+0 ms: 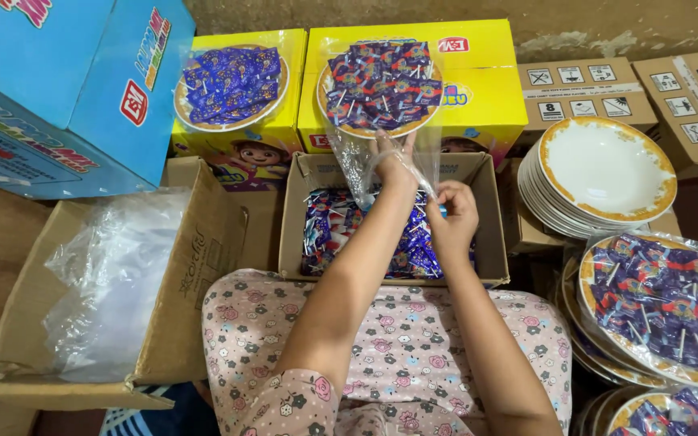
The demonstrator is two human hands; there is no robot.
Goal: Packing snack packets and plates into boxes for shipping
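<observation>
With your left hand point(395, 165) pinching the clear plastic bag point(381, 157) around the sweet-filled, gold-rimmed plate point(379, 87) on the yellow carton point(478, 105), let your right hand's point(452, 211) closed fingers gather the loose mouth tight.

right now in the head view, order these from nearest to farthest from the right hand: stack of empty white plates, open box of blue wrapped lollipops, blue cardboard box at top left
1. Open cardboard box of blue wrapped lollipops, directly under the right hand.
2. Stack of empty white gold-rimmed plates, off to the right.
3. Big blue cardboard box, far upper left.

Left hand point(396, 165) and right hand point(452, 211) raised, fingers pinched.
</observation>
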